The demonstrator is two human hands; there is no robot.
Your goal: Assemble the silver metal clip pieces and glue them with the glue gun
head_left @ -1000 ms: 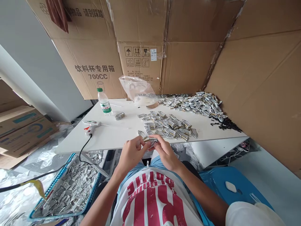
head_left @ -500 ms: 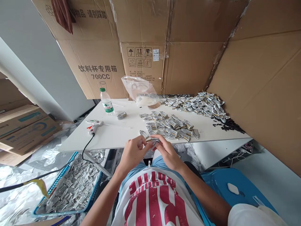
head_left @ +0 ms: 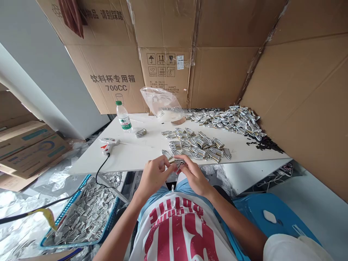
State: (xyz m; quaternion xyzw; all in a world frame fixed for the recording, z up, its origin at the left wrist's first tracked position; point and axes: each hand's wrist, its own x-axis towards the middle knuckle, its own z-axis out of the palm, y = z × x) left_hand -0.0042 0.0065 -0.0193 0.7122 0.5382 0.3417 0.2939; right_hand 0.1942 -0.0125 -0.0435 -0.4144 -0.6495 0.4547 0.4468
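Both of my hands meet just off the near edge of the white table (head_left: 130, 156), above my lap, and between them sits one small metal clip (head_left: 179, 164). My left hand (head_left: 153, 175) has its fingers curled in, thumb and forefinger pinching the clip's left end; my right hand (head_left: 194, 175) pinches the other end from the right, fingertips pressed close together, the two hands nearly touching. I judge the clip to be light and stiff, thin shiny metal with a dark part on it, likely a little slick and with narrow edges, so the flat faces at either end look like the best places to grip; how springy it is I cannot tell.

Just beyond my fingertips lies a loose spread of the same clips (head_left: 197, 145), and farther out, past my right hand, a bigger heap (head_left: 231, 119) with a scatter of small black bits (head_left: 265, 145) beside it. Beyond my left hand rests a glue gun (head_left: 108, 143), its black cord dropping over the table edge, then a water bottle (head_left: 123, 117) and a clear plastic bag (head_left: 161, 103). Down below my left elbow, a blue tray (head_left: 81, 217) is full of more clips
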